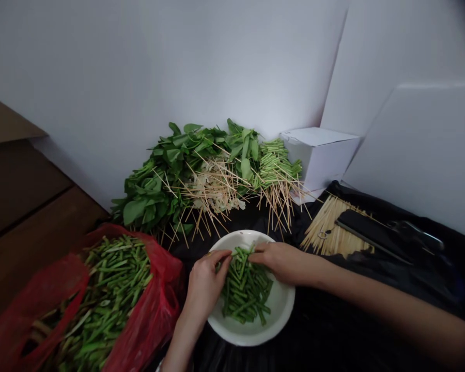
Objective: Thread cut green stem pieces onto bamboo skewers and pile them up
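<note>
Short green stems [244, 299], straight and cut to similar lengths, heaped inside the white bowl [251, 339]. At the top of the heap, left hand [205, 281] and right hand [277, 258] — fingers bent, fingertips drawn near together; cannot tell about a grip on any piece. Bare bowl at the right and near sides; skewers [217, 188] just beyond the far rim, red bag [165, 279] close at left. More open room on the black surface [318, 330], right of the bowl. Counted: one bowl, one bag, one box [329, 160]; stems, skewers and loose sticks [325, 227] — too many for counting.
</note>
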{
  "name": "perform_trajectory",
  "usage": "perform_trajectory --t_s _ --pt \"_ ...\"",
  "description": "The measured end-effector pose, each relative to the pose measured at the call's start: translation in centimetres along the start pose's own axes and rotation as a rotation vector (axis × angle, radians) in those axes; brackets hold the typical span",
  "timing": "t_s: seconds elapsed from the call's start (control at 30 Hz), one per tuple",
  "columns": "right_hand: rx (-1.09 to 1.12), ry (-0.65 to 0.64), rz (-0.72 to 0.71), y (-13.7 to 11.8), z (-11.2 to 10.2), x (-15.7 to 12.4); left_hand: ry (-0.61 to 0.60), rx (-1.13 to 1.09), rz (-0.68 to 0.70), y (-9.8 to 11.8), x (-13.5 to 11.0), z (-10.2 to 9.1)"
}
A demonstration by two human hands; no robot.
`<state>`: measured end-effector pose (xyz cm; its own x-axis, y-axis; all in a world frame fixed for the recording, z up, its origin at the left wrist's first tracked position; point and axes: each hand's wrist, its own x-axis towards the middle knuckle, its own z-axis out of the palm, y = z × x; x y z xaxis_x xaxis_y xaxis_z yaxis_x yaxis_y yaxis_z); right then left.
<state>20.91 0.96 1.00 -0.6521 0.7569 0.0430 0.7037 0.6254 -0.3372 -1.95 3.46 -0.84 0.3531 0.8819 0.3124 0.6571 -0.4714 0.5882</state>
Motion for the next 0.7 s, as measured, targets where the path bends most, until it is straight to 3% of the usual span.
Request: perform_trajectory --t_s 0.13,0.33,0.53,0.7 --pt "0.046 0.038 -0.026 0.1 -0.7 -0.4 0.040 -0.039 -0.062 0.0 0.0 0.0" --pt "-0.096 -0.004 -0.314 -1.7 2.1 1.9 0.047 -0.020 -0.075 -0.2 -0.1 0.2" --pt "-0.188 0.008 -0.139 0.2 1.1 0.5 0.029 0.033 -0.078 -0.2 -0.1 0.3" --pt "-0.091 0.029 -0.178 -1.0 1.0 -0.1 0.028 0.029 -0.073 -0.1 -0.2 0.3"
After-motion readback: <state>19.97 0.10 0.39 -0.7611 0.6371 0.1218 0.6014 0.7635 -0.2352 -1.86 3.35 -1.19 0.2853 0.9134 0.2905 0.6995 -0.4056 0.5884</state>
